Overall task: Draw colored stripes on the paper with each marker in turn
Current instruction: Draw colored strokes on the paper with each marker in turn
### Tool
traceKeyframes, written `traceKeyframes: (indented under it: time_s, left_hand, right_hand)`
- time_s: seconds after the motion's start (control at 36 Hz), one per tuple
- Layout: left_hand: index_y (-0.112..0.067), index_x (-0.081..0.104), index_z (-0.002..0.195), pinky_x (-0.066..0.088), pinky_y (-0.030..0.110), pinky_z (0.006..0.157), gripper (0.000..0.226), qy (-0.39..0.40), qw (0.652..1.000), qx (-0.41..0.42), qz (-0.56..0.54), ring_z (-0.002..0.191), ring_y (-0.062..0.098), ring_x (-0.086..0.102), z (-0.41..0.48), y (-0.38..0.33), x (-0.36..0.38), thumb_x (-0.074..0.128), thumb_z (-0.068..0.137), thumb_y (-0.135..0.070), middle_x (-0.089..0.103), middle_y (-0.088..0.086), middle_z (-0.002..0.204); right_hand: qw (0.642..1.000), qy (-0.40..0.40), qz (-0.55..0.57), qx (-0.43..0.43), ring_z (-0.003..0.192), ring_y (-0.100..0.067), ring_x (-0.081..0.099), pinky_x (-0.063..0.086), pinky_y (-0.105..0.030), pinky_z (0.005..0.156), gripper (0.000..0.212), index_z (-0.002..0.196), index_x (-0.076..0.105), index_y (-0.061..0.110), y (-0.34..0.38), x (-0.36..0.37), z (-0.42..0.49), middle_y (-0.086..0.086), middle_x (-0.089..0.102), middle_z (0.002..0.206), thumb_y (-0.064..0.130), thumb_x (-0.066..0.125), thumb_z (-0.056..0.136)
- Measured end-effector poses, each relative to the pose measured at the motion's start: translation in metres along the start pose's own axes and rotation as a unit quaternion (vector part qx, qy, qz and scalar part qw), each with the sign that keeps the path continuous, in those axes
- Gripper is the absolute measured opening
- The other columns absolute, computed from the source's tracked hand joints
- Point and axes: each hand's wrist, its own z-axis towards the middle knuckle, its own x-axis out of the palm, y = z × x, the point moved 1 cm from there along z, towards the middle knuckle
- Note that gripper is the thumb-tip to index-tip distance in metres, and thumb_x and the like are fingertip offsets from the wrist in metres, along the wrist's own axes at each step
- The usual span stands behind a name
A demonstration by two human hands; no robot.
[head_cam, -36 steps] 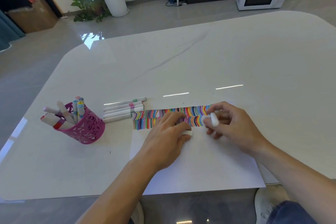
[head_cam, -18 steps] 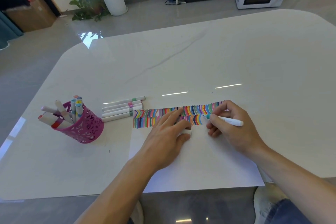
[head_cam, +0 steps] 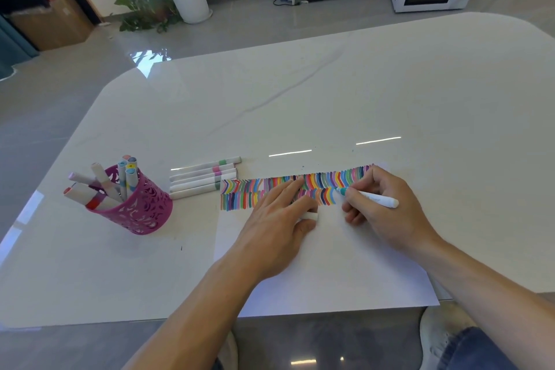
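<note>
- The right hand (head_cam: 387, 213) has swung the marker (head_cam: 375, 198) round. A second ago it pointed end-on at the camera, and now it's in a proper pen grip, fingers curled round the barrel. The teal tip is down at the right end of the lower row of stripes (head_cam: 270, 186).
- The left hand (head_cam: 279, 219) hasn't budged: fingers flat on the paper (head_cam: 345, 273) pinning it, white cap (head_cam: 311, 216) pinched at the thumb.
- My read is that the uncapping bit is over and this colour's stroke is just kicking off — can't tell if the tip is actually touching yet.
- The paper sits at the near edge of the bench (head_cam: 330, 99), stripes along its far edge.
- Plenty left to do, I'd guess — the pink cup (head_cam: 141, 207) on the left holds more, and a row of loose markers (head_cam: 204, 177) lies just beside the paper.
</note>
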Motion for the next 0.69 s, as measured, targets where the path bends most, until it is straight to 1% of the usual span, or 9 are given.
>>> traceKeyframes:
  time_s: [0.11,0.22,0.33,0.44,0.56,0.69]
  left_hand:
    - [-0.036,0.054,0.122,0.021,0.037,0.120,0.020,0.000,1.000,0.002,-0.002,0.151,0.012,0.012,0.000,0.000,-0.001,0.049,0.102,-0.037,0.024,-0.009,0.163]
    - [-0.036,0.054,0.121,0.020,0.035,0.120,0.019,-0.001,1.000,0.002,-0.003,0.151,0.011,0.012,-0.001,-0.001,-0.002,0.049,0.102,-0.037,0.023,-0.009,0.163]
    - [-0.035,0.054,0.121,0.020,0.035,0.120,0.020,-0.001,1.000,0.002,-0.002,0.150,0.011,0.012,-0.001,-0.002,-0.002,0.050,0.102,-0.037,0.023,-0.009,0.163]
    - [-0.035,0.055,0.122,0.021,0.036,0.120,0.020,-0.002,1.000,0.002,-0.003,0.151,0.011,0.012,-0.001,-0.002,-0.003,0.050,0.102,-0.036,0.024,-0.009,0.163]
    - [-0.034,0.055,0.122,0.021,0.037,0.120,0.021,-0.003,1.000,0.003,-0.002,0.151,0.012,0.013,0.000,-0.002,-0.004,0.050,0.102,-0.036,0.025,-0.008,0.163]
    - [-0.036,0.054,0.124,0.020,0.035,0.121,0.022,0.000,1.000,0.002,0.008,0.151,0.011,0.012,-0.001,-0.004,-0.005,0.049,0.103,-0.038,0.024,-0.009,0.163]
  right_hand:
    - [1.000,0.008,-0.007,0.006,0.054,-0.026,0.068,0.053,-0.032,0.053,0.018,0.080,0.054,0.004,0.002,0.001,0.000,-0.014,0.072,0.066,0.005,0.066,0.092]
    - [1.000,0.009,-0.011,0.012,0.051,-0.025,0.066,0.051,-0.030,0.050,0.018,0.078,0.053,0.001,0.006,0.000,0.000,-0.018,0.071,0.066,0.003,0.065,0.091]
    - [1.000,0.005,-0.010,0.021,0.048,-0.024,0.062,0.049,-0.028,0.045,0.018,0.078,0.052,-0.004,0.010,0.000,-0.001,-0.022,0.070,0.064,0.001,0.065,0.089]
    - [1.000,0.000,-0.012,0.028,0.046,-0.025,0.060,0.046,-0.026,0.043,0.020,0.073,0.053,0.003,0.011,-0.001,-0.001,-0.021,0.069,0.062,0.002,0.067,0.088]
    - [0.999,-0.004,-0.017,0.039,0.044,-0.025,0.058,0.043,-0.027,0.041,0.022,0.069,0.051,0.007,0.014,-0.001,-0.001,-0.019,0.069,0.059,0.013,0.069,0.080]
    - [0.998,-0.009,-0.034,0.043,0.043,-0.026,0.059,0.041,-0.026,0.042,0.022,0.071,0.050,0.008,0.013,-0.001,-0.002,-0.016,0.068,0.057,0.017,0.069,0.078]
